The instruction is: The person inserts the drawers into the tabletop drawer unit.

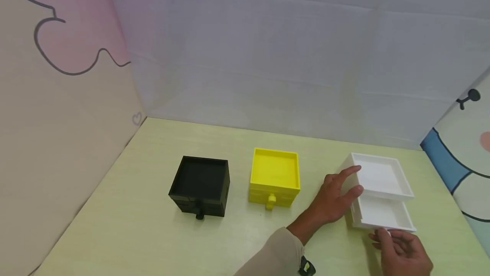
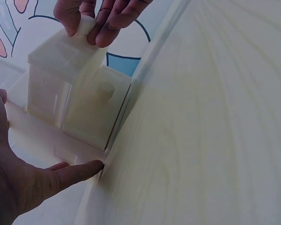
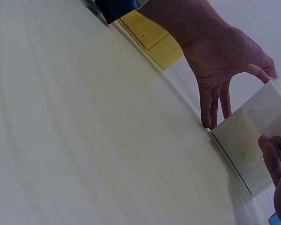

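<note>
A small white drawer box (image 1: pixel 383 176) stands at the right of the table, its upper drawer (image 1: pixel 384 213) pulled out toward me. My right hand (image 1: pixel 405 250) pinches the round knob (image 2: pixel 86 24) on that drawer's front. Below it, a lower drawer (image 2: pixel 91 117) with its own knob sits pushed in, as the left wrist view shows. The inside of the pulled-out drawer looks bare in the head view. My left hand (image 1: pixel 332 200) rests against the box's left side with fingers spread and mostly straight, one fingertip at the top rim and the thumb near the front.
A yellow drawer box (image 1: pixel 274 167) stands at mid-table, and a black drawer box (image 1: pixel 200 178) is to its left. Both have their drawers in. A white wall (image 1: pixel 268 55) closes off the back, with printed panels at both sides.
</note>
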{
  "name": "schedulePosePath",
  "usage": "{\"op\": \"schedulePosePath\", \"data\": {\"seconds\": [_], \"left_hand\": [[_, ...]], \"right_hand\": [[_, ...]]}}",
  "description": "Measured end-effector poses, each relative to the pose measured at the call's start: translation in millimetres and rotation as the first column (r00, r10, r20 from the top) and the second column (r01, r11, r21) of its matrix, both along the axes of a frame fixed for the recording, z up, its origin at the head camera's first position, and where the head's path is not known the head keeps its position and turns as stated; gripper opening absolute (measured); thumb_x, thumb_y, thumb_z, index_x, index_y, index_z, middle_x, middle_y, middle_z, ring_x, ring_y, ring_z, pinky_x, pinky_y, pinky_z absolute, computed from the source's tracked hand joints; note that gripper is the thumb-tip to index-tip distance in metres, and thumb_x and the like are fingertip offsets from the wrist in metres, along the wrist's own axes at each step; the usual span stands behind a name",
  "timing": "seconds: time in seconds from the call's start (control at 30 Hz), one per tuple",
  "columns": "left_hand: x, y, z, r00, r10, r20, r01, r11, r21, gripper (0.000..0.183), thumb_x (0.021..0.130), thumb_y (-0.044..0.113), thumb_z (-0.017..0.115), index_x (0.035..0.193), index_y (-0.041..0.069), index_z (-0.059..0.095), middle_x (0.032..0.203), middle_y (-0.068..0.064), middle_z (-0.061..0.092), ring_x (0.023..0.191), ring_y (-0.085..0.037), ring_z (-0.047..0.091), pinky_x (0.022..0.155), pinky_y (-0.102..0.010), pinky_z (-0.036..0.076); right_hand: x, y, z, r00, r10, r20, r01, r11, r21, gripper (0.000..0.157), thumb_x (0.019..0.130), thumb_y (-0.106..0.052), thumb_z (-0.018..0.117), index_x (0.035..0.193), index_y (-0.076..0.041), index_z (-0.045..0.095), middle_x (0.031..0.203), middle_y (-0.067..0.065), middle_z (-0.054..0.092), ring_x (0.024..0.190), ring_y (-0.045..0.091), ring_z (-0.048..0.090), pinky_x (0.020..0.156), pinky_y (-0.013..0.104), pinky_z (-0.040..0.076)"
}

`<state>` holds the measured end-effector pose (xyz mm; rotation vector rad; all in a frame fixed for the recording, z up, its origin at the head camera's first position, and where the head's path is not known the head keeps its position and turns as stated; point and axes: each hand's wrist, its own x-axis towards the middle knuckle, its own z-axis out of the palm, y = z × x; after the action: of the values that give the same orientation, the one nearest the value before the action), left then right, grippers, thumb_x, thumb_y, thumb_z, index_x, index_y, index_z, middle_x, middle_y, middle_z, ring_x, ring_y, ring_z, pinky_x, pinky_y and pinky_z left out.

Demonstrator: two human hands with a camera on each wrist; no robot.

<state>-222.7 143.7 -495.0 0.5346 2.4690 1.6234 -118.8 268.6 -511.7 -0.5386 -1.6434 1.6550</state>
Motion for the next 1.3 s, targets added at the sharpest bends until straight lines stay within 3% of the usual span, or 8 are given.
{"op": "schedulePosePath", "data": {"seconds": [0.17,0.33,1.3], "left_hand": [[-3.8,-4.6,2.1,1.0,0.026,-0.011,-0.026,1.0,0.012,0.047,0.099,0.054,0.043,0.146,0.056,0.035,0.138,0.003,0.05,0.127,-0.014,0.045,0.09,-0.039,0.047],[-5.4,-5.1,1.2,1.0,-0.006,-0.024,0.006,1.0,0.016,0.048,0.1,0.056,0.041,0.147,0.055,0.034,0.139,0.002,0.05,0.128,-0.013,0.044,0.091,-0.039,0.047],[-0.4,-0.6,-2.8,0.999,-0.019,-0.028,0.019,1.0,0.018,0.047,0.099,0.055,0.043,0.146,0.054,0.036,0.134,0.003,0.052,0.123,-0.011,0.045,0.088,-0.035,0.046]], "right_hand": [[-7.0,-0.4,1.8,0.998,0.013,0.064,-0.013,1.0,0.004,0.017,0.081,0.014,0.068,0.077,0.0,0.059,0.062,-0.006,0.068,0.05,0.004,0.065,0.047,0.017,0.05],[-6.5,-1.9,3.8,0.993,-0.023,0.113,0.016,0.998,0.065,0.016,0.082,0.01,0.069,0.078,-0.002,0.059,0.063,-0.012,0.067,0.051,0.0,0.065,0.048,0.015,0.049],[-2.2,1.9,-2.2,0.997,-0.001,0.076,-0.006,0.996,0.093,0.016,0.082,0.012,0.069,0.079,0.0,0.059,0.065,-0.011,0.068,0.053,0.001,0.066,0.049,0.015,0.05]]}}
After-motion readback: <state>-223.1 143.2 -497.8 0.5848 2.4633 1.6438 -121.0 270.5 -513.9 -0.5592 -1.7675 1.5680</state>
